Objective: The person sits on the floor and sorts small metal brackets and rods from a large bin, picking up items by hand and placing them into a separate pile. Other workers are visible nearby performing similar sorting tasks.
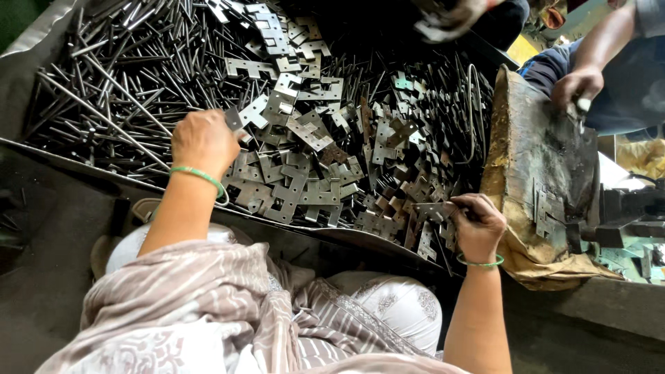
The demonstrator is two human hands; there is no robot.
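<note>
Left hand (202,142) closed in a loose fist over a flat grey hinge leaf (234,119), knuckles up, fingers curled around one edge. It sits near the middle of the sheet-metal tray (28,83), just where the stamped plates meet the rods. Right hand (478,223) pinches another hinge leaf (433,208) by its end, thumb and fingers shut on it, at the tray's near right edge. It is held level and clear of the heap, probably so the knuckle side faces outward for fitting.

Heap of hinge leaves (325,159) fills the tray's centre and right, notched edges and screw holes showing, tumbled at all angles. Thin steel pins (118,76) lie in a separate drift across the far left corner; the two kinds are kept roughly apart, likely for picking one of each. Green bangles on both wrists.

Beyond the tray's right edge, a worn, rust-stained block (540,173) carries a few paired leaves. A co-worker's hand (578,86) works at its far end; grip unclear. Dark machine parts sit to the far right. Floor is grimy and grey. The person sits low, patterned cloth across the lap.
</note>
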